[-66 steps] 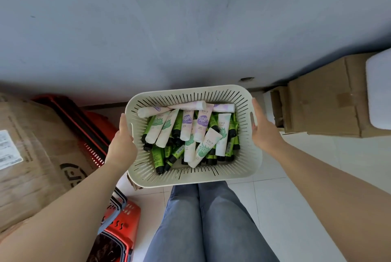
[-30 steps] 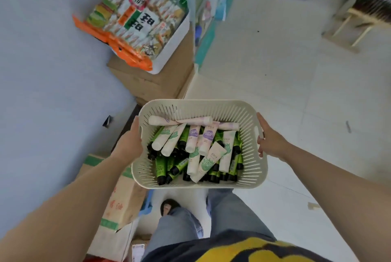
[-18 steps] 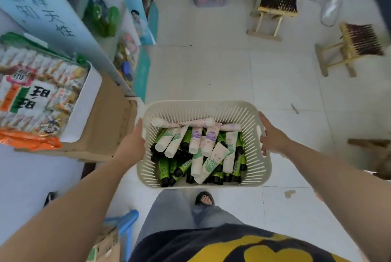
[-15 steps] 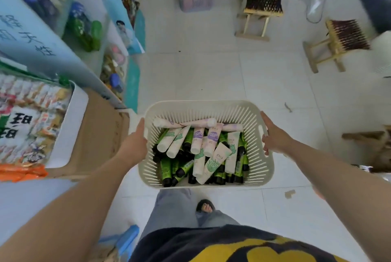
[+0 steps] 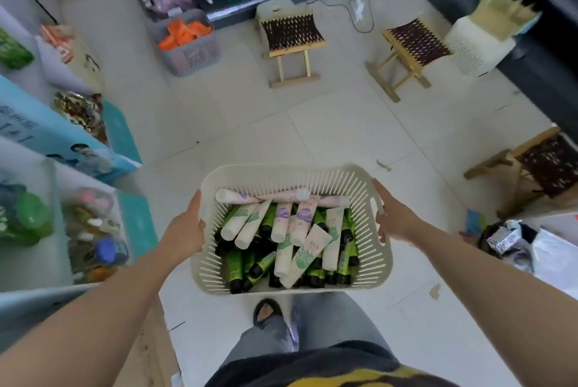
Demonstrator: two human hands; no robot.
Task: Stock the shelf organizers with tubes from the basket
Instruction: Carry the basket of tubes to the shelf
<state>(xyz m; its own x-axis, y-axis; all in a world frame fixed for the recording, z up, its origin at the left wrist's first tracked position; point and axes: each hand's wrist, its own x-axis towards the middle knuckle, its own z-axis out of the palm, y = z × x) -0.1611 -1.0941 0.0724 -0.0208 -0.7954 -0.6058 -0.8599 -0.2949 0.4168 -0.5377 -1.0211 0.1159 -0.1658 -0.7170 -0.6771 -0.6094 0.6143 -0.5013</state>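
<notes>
tubes [image 5: 291,230], white ones over green ones, lie heaped in a cream slotted basket [image 5: 281,171] held above the tiled floor [image 5: 250,124], low of centre toward 6 o'clock. left hand [image 5: 184,230] grips the basket wall at its 9 o'clock, thumb along the rim, fingers hidden outside. right hand [image 5: 392,217] grips at 3 o'clock, fingers curled at the handle slot. two woven stools [image 5: 291,33] stand at 12 to 1 o'clock. grey bin [image 5: 187,45] of orange packs at 11. stocked shelves [image 5: 62,192] at 9.
</notes>
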